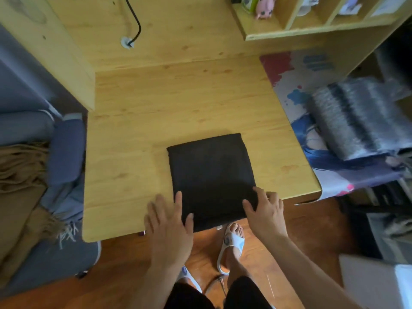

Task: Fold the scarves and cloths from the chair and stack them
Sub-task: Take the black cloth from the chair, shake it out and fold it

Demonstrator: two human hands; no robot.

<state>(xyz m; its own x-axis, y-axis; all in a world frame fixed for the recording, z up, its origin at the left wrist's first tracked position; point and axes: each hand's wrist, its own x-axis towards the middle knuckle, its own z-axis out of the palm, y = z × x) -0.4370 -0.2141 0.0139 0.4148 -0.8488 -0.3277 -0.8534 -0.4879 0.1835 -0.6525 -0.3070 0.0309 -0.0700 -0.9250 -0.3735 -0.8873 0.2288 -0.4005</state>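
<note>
Black cloth (211, 175) lies between both flat, spread hands, extending away from them; left hand (169, 224) and right hand (265, 210) touch its near corners.

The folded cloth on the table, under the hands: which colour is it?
The folded cloth is plain black, with no visible pattern; the head view shows it.
</note>
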